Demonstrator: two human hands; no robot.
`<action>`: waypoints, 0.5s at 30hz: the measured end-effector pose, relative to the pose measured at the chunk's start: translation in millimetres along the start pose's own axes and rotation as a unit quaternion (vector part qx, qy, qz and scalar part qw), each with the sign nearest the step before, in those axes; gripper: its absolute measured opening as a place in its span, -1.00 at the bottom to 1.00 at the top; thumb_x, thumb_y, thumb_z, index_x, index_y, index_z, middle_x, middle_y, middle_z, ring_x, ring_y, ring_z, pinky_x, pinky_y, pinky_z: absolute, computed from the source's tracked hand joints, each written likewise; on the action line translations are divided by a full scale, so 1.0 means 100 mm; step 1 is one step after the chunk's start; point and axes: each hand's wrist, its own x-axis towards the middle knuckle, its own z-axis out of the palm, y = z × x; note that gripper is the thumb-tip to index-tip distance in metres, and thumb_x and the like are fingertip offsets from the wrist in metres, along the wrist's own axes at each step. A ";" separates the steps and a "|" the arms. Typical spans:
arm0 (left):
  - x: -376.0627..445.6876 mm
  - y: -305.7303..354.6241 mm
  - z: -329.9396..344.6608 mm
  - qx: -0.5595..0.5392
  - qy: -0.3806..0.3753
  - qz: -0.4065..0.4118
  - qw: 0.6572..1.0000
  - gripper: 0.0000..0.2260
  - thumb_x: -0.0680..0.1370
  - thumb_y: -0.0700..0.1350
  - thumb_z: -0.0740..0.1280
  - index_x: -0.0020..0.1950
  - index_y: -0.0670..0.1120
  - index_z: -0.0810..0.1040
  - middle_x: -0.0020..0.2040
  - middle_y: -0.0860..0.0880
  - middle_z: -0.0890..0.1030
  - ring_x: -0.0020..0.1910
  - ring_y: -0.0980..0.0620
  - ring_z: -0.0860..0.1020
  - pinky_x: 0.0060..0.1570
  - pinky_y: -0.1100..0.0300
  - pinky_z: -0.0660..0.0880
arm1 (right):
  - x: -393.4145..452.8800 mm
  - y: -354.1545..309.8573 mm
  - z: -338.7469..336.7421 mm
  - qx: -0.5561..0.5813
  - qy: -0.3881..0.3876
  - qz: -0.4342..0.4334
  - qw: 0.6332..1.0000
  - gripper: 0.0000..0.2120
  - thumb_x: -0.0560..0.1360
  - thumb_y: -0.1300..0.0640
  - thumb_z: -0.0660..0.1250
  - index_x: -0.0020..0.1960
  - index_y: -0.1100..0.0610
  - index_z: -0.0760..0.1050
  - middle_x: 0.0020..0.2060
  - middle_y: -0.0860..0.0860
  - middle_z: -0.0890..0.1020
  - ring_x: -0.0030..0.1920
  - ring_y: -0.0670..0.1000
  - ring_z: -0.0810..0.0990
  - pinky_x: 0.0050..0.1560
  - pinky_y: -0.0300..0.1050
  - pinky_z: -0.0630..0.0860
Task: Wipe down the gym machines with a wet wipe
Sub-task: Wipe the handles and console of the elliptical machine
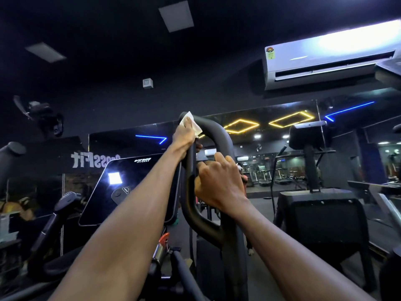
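Up top, left hand (184,135) presses wet wipe (191,123) onto loop handle (219,135); right hand (219,181) clasps handle lower, likely steadying it.

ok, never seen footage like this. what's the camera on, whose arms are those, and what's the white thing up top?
There is no robot here. One wide-angle camera sits on a person's head and looks forward, so the two bare arms reaching in from the bottom are the wearer's own.

The place is a dark gym. Both hands are on a black loop-shaped handle of an exercise machine. The left hand is up near the top bend of the loop and presses a white wet wipe against it; that is the white thing. The right hand grips the loop lower down, probably to steady it.

Left of the handle is the machine's dark screen, reflecting a light. Behind is a wall mirror, which shows yellow diamond lights and more machines. The white box at upper right is an air conditioner.
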 end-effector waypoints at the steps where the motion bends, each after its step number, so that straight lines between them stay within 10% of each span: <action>1: -0.01 -0.03 0.01 0.009 0.010 0.003 1.000 -0.38 0.65 0.23 -0.04 0.24 -0.29 0.48 -0.08 -0.29 0.65 -0.40 -0.12 0.62 -0.38 0.04 0.58 | 0.00 0.00 -0.01 0.002 0.001 0.002 1.000 -0.81 0.38 0.10 0.22 -0.39 0.03 0.31 -0.49 -0.02 0.42 -0.32 0.05 0.38 -0.27 -0.06 0.32; 6: -0.36 -0.42 -0.07 0.111 0.050 0.031 0.992 -0.45 0.71 0.04 -0.08 0.19 -0.32 0.56 0.11 -0.26 0.61 0.08 -0.20 0.57 0.05 0.10 0.47 | -0.01 -0.03 -0.02 -0.005 -0.003 0.010 1.000 -0.82 0.40 0.09 0.21 -0.37 0.05 0.40 -0.49 -0.01 0.44 -0.32 0.06 0.38 -0.27 -0.06 0.28; 15: -0.52 -0.11 -0.17 -0.099 -0.045 -0.011 0.994 -0.78 0.44 -0.04 0.20 -0.04 -0.15 0.47 -0.14 -0.18 0.47 -0.12 -0.17 0.48 -0.09 -0.05 0.46 | -0.01 -0.04 -0.02 0.010 0.007 0.042 0.999 -0.89 0.28 0.15 0.31 -0.41 0.12 0.47 -0.51 0.07 0.52 -0.34 0.12 0.46 -0.27 -0.05 0.36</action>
